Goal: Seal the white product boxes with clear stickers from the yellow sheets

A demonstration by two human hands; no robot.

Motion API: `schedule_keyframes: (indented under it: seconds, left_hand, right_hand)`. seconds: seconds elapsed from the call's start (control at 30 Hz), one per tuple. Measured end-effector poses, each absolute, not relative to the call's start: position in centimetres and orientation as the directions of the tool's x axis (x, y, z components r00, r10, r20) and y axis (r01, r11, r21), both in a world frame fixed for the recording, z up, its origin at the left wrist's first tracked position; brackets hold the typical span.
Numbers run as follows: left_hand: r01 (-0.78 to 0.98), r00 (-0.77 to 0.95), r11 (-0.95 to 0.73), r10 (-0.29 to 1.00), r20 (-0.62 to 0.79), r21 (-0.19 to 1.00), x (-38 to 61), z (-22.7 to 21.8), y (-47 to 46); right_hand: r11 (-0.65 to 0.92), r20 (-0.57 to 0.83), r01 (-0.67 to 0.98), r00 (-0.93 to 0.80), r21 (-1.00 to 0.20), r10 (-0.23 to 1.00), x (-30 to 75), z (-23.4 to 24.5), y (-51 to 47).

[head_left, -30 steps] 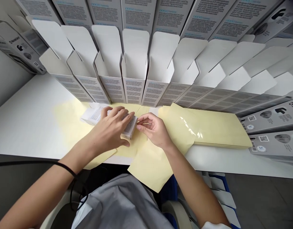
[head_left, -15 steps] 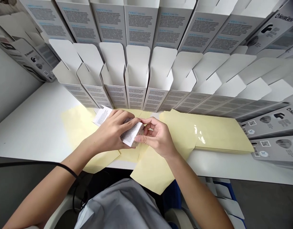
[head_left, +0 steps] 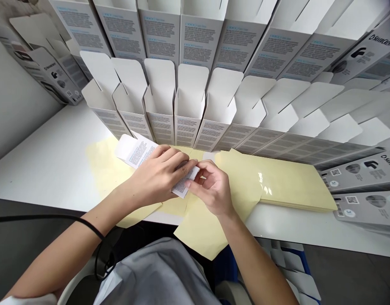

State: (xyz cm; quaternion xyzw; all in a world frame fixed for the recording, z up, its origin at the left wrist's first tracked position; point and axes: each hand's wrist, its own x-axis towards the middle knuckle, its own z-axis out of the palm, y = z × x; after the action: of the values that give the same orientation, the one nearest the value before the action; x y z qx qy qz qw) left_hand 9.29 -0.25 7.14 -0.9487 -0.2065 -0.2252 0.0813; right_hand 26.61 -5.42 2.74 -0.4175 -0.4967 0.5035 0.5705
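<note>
My left hand (head_left: 159, 177) is wrapped over the middle of a small printed cardboard box (head_left: 140, 152), which lies slanted above yellow sheets (head_left: 203, 226). A white flap of the box stands open at its upper-left end. At the lower-right end, my right hand (head_left: 214, 188) pinches the edge between thumb and fingers. That end looks flat or closed, though the fingers partly cover it. Most of the box's middle is hidden under my left hand.
Beyond my hands, several upright grey boxes (head_left: 158, 127) with open white flaps stand in two rows. A stack of yellow sheets (head_left: 296, 182) lies to the right, beside boxes on their sides (head_left: 369, 205). A black cable (head_left: 55, 218) crosses at left.
The box has turned slightly, showing more of its printed side and open upper-left flap. My right fingers stay at its lower-right end, where the end face now shows less. The view has shifted slightly.
</note>
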Motion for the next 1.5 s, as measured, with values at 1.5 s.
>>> schedule_keyframes:
  seconds: [1.5]
  left_hand:
    - [-0.059, 0.440, -0.253, 0.862, 0.253, 0.966, 11.3, 9.9, -4.0]
  right_hand:
    - [0.310, 0.303, -0.277, 0.070, -0.909, 0.951, 28.9, 4.1, -7.9]
